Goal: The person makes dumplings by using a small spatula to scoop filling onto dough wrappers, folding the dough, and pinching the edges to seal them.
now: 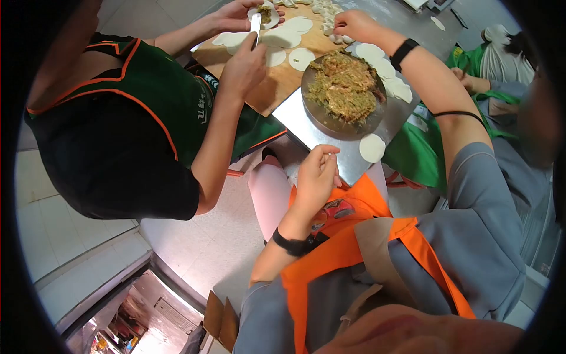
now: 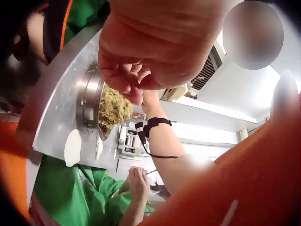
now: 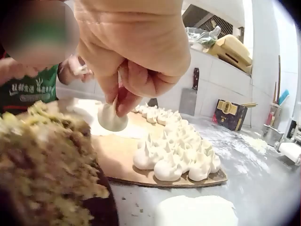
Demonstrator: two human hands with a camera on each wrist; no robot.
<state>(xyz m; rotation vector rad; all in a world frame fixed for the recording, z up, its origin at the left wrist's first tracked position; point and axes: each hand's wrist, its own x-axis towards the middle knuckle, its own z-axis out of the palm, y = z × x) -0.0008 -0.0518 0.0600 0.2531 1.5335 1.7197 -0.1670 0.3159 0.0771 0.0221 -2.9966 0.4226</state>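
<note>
In the head view my left hand (image 1: 317, 180) is in front of the metal bowl (image 1: 326, 125), its fingers loosely curled; nothing shows in it. The left wrist view shows this hand (image 2: 157, 44) near the bowl's side (image 2: 88, 96). My right hand (image 1: 358, 26) reaches over the far part of the wooden board (image 1: 259, 97). Seen in the right wrist view, that hand (image 3: 134, 52) pinches the top of a white dumpling (image 3: 113, 118) between thumb and fingers, above the board. Rows of pleated dumplings (image 3: 183, 157) stand below and to its right. Chopped filling (image 1: 345, 88) heaps up in the bowl.
On the left, a person in a green apron (image 1: 171, 88) holds a filled wrapper and a spatula (image 1: 255, 23). Flat wrappers (image 1: 283, 38) lie on the board; another (image 1: 372, 148) lies beside the bowl near the table edge. Someone in green sits at right. A cleaver (image 3: 189, 96) stands by the wall.
</note>
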